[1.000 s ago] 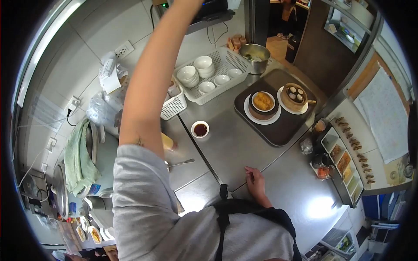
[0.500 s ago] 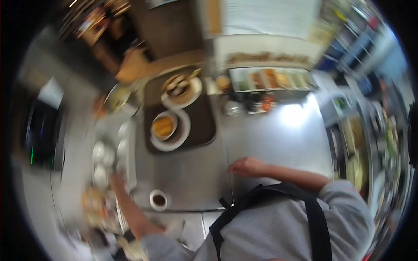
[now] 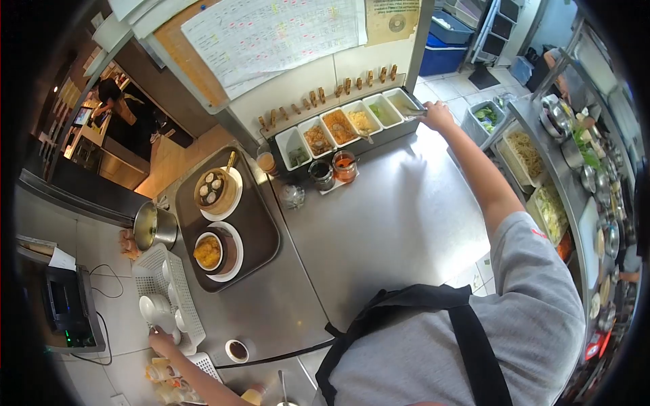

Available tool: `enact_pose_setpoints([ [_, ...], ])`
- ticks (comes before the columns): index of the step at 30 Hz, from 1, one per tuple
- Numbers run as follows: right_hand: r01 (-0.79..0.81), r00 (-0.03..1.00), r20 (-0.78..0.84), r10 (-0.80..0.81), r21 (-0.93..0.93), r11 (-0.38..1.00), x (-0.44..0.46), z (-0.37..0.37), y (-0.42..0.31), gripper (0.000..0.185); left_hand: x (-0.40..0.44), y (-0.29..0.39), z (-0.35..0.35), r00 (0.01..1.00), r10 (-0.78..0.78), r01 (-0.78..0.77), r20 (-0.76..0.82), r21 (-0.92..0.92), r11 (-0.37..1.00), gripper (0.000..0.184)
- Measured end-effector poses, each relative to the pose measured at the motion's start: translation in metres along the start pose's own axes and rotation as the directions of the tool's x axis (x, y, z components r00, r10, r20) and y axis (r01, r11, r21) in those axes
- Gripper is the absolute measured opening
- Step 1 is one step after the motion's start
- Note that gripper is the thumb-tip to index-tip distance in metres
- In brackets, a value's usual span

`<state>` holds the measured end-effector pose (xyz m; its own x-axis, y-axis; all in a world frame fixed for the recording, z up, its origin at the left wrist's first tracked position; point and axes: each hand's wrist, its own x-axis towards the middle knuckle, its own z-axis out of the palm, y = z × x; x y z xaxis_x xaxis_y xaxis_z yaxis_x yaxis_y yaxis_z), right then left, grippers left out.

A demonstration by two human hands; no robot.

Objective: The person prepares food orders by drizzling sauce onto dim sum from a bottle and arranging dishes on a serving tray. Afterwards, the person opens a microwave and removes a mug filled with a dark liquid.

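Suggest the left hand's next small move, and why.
Probably raise the white bowl above the rim of the basket: the left hand is at that bowl's edge, and the basket's wall stands between it and the metal counter.

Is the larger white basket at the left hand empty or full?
Partly filled: white bowls stand in the larger white basket by the left hand; some floor shows bare.
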<state>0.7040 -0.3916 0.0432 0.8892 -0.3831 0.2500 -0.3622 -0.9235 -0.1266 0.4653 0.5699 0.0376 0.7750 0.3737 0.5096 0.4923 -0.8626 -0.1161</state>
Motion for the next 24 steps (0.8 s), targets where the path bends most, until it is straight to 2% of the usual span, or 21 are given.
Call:
enact_pose_setpoints([
  [1, 0.018, 0.988, 0.156, -0.019, 0.005, 1.0, 0.019, 0.009, 0.011, 0.046, 0.004, 0.036, -0.043, 0.979, -0.14, 0.164, 0.147, -0.166, 0.972, 0.032],
  [2, 0.035, 0.95, 0.31, -0.037, 0.012, 0.999, 0.033, 0.019, 0.02, 0.051, 0.005, 0.066, -0.076, 0.953, -0.197, 0.25, 0.23, -0.232, 0.94, 0.033],
  [3, -0.153, 0.847, 0.528, 0.062, 0.13, 0.98, 0.041, 0.003, 0.009, 0.053, 0.006, 0.096, -0.11, 0.917, -0.252, 0.342, 0.309, -0.284, 0.896, 0.034],
  [4, -0.151, 0.84, 0.539, 0.056, 0.134, 0.98, 0.054, 0.018, 0.01, 0.053, 0.005, 0.119, -0.132, 0.871, -0.289, 0.464, 0.396, -0.476, 0.747, 0.036],
  [5, 0.029, 0.888, 0.455, -0.071, 0.098, 0.995, 0.073, 0.042, 0.015, 0.052, 0.003, 0.145, -0.153, 0.821, -0.297, 0.565, 0.488, -0.623, 0.54, 0.038],
  [6, 0.202, 0.905, 0.373, -0.204, 0.046, 0.978, 0.08, 0.052, 0.016, 0.05, -0.002, 0.178, -0.174, 0.819, -0.296, 0.567, 0.491, -0.613, 0.551, 0.038],
  [8, 0.227, 0.896, 0.39, -0.212, 0.007, 0.974, 0.087, 0.053, 0.012, 0.047, -0.015, 0.243, -0.208, 0.825, -0.285, 0.562, 0.488, -0.756, 0.336, 0.037],
  [9, 0.257, 0.892, 0.393, -0.222, -0.038, 0.966, 0.092, 0.042, 0.004, 0.043, -0.021, 0.27, -0.214, 0.823, -0.285, 0.566, 0.491, -0.751, 0.34, 0.037],
  [12, 0.25, 0.868, 0.465, -0.175, -0.105, 0.962, 0.088, 0.006, -0.007, 0.036, -0.039, 0.341, -0.232, 0.801, -0.095, 0.591, 0.591, -0.755, 0.285, 0.039],
  [13, 0.259, 0.889, 0.405, -0.215, -0.058, 0.964, 0.087, 0.002, -0.003, 0.025, -0.048, 0.364, -0.229, 0.79, -0.035, 0.602, 0.613, -0.763, 0.235, 0.038],
  [14, 0.263, 0.888, 0.405, -0.218, -0.059, 0.963, 0.09, 0.001, 0.003, 0.025, -0.061, 0.395, -0.232, 0.783, -0.061, 0.611, 0.619, -0.746, 0.263, 0.036],
  [15, 0.294, 0.892, 0.368, -0.261, -0.037, 0.955, 0.093, 0.001, 0.009, 0.025, -0.072, 0.424, -0.232, 0.749, 0.06, 0.621, 0.66, -0.73, 0.285, 0.035],
  [16, 0.328, 0.893, 0.331, -0.305, -0.016, 0.945, 0.095, 0.001, 0.014, 0.025, -0.083, 0.454, -0.232, 0.754, 0.206, 0.5, 0.624, -0.748, 0.436, 0.034],
  [17, 0.335, 0.889, 0.336, -0.311, -0.014, 0.942, 0.096, -0.001, 0.016, 0.025, -0.097, 0.492, -0.239, 0.66, 0.317, 0.559, 0.681, -0.727, 0.399, 0.034],
  [18, 0.344, 0.886, 0.317, -0.338, 0.04, 0.938, 0.096, -0.005, 0.017, 0.023, -0.11, 0.517, -0.218, 0.543, 0.496, 0.535, 0.677, -0.735, 0.418, 0.032],
  [20, 0.355, 0.882, 0.295, -0.368, 0.097, 0.93, 0.098, -0.002, 0.019, 0.022, -0.14, 0.581, -0.194, 0.358, 0.738, 0.577, 0.572, -0.757, 0.307, 0.033],
  [21, 0.35, 0.891, 0.262, -0.37, 0.122, 0.929, 0.099, 0.004, 0.02, 0.02, -0.154, 0.613, -0.182, 0.356, 0.811, 0.578, 0.464, -0.791, 0.199, 0.038],
  [22, 0.345, 0.9, 0.228, -0.37, 0.146, 0.927, 0.101, 0.009, 0.02, 0.018, -0.158, 0.641, -0.186, 0.242, 0.802, 0.599, 0.546, -0.734, 0.319, 0.043],
  [23, 0.346, 0.9, 0.227, -0.372, 0.146, 0.927, 0.101, 0.012, 0.019, 0.018, -0.168, 0.666, -0.165, 0.254, 0.827, 0.57, 0.502, -0.768, 0.291, 0.048],
  [24, 0.342, 0.9, 0.237, -0.365, 0.134, 0.93, 0.1, 0.014, 0.017, 0.018, -0.172, 0.691, -0.159, 0.236, 0.844, 0.619, 0.482, -0.744, 0.252, 0.052],
])
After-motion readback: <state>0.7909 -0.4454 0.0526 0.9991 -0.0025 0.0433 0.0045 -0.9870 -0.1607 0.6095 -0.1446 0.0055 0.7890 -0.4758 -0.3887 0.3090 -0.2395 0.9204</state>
